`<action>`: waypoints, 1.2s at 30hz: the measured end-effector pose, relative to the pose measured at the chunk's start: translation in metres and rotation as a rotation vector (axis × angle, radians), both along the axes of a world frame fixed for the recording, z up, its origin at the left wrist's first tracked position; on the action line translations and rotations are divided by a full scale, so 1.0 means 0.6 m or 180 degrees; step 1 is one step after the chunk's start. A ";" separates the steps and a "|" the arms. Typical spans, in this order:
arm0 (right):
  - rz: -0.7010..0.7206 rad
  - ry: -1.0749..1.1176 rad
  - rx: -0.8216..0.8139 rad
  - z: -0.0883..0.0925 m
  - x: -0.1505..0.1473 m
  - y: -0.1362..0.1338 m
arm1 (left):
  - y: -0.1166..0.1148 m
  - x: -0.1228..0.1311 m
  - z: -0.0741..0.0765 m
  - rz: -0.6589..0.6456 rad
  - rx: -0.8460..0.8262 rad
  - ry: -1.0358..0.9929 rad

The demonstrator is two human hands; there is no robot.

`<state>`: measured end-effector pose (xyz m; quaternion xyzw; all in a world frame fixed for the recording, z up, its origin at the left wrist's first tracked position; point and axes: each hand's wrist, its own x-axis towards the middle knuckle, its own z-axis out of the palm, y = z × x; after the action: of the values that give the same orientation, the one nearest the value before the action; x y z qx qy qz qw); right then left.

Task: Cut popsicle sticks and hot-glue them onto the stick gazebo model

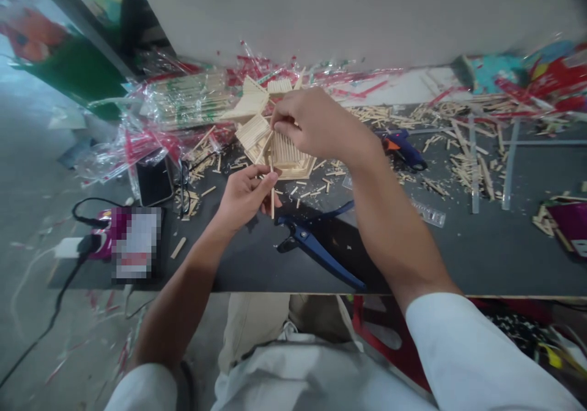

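My left hand (250, 194) is closed, pinching a thin wooden stick (273, 206) between thumb and fingers. The stick points away from me, toward a small model built of wooden sticks (291, 157). Above that model is my right hand (305, 120), its thumb and fingertips pinched together at what looks like the stick's far end. Part of the model is hidden behind the right hand. Blue-handled cutting pliers (316, 252) lie on the dark table just right of my left hand. Beyond my right forearm rests a blue glue gun (403, 148) with an orange part.
Cut stick pieces (468, 169) litter the dark tabletop (495, 252). Plastic-wrapped stick bundles (183, 102) lie along the wall. At left are a black phone (155, 178), another phone with blurred screen (137, 243) and a purple power strip (103, 233) with cables. Clear glue sticks (510, 166) lie at right.
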<state>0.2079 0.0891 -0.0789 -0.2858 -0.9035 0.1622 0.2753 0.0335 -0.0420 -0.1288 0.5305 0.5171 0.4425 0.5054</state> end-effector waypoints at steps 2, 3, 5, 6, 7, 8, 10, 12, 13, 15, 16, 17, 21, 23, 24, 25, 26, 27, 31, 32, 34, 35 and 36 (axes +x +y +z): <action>-0.0004 -0.0006 0.0034 -0.003 -0.001 0.002 | 0.000 0.001 0.002 0.0001 -0.0004 0.0035; -0.0009 -0.0014 0.0057 -0.004 -0.002 0.003 | 0.001 0.001 0.003 -0.0020 -0.0011 0.0039; -0.0023 -0.0017 0.0089 -0.005 -0.003 0.003 | 0.002 0.003 0.005 -0.0071 -0.0021 0.0042; -0.0035 -0.0010 0.0087 -0.006 -0.003 0.003 | 0.002 0.005 0.006 -0.0080 -0.0022 0.0046; -0.0051 -0.0009 0.0078 -0.005 -0.003 0.002 | 0.002 0.006 0.008 -0.0071 -0.0018 0.0054; -0.0067 -0.0017 0.0068 -0.005 -0.003 0.001 | 0.001 0.007 0.009 -0.0047 -0.0006 0.0063; -0.0089 -0.0048 0.0047 -0.003 -0.003 -0.002 | 0.000 0.010 0.010 0.0014 0.0049 0.0097; -0.0080 -0.0057 0.0030 -0.002 -0.003 -0.003 | -0.001 0.012 0.010 0.0097 0.0122 0.0190; -0.0076 -0.0039 0.0023 -0.002 -0.003 -0.003 | -0.001 0.014 0.009 0.0152 0.0152 0.0256; -0.0084 -0.0008 0.0014 -0.003 -0.003 -0.002 | -0.003 0.017 0.007 0.0295 0.0184 0.0420; -0.0094 -0.0002 0.0026 -0.004 -0.004 0.000 | -0.004 0.020 0.007 0.0374 0.0204 0.0540; -0.0106 -0.0004 0.0048 -0.006 -0.004 0.002 | -0.006 0.023 0.007 0.0445 0.0250 0.0699; -0.0089 0.0048 0.0135 -0.014 -0.005 0.009 | -0.013 0.042 0.012 0.0811 0.0642 0.1686; -0.0033 0.0114 0.0116 -0.016 -0.004 0.012 | -0.015 0.055 0.016 0.1006 0.0802 0.2184; -0.0004 0.0139 0.0094 -0.016 -0.003 0.013 | -0.015 0.060 0.018 0.1097 0.0856 0.2389; 0.0018 0.0148 0.0070 -0.016 -0.003 0.014 | -0.014 0.065 0.020 0.1181 0.0899 0.2544; 0.0030 0.0144 0.0050 -0.016 -0.002 0.014 | -0.013 0.070 0.021 0.1266 0.0930 0.2643; 0.0034 0.0123 0.0039 -0.015 -0.002 0.014 | -0.012 0.073 0.022 0.1341 0.0945 0.2701; -0.0005 0.0027 0.0052 -0.011 -0.002 0.010 | -0.009 0.082 0.026 0.1495 0.0816 0.2793; -0.0011 0.0035 0.0047 -0.011 -0.002 0.009 | -0.008 0.084 0.027 0.1521 0.0789 0.2803; -0.0013 0.0063 0.0041 -0.009 -0.002 0.006 | -0.007 0.087 0.027 0.1576 0.0808 0.2767; -0.0016 0.0054 0.0052 -0.007 -0.002 0.005 | -0.006 0.088 0.027 0.1618 0.0836 0.2721; -0.0024 0.0018 0.0071 -0.006 -0.002 0.004 | -0.004 0.090 0.026 0.1656 0.0860 0.2661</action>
<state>0.2065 0.0912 -0.0822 -0.2855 -0.9034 0.1519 0.2817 0.0873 -0.0447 -0.1133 0.5765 0.7282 0.3665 0.0553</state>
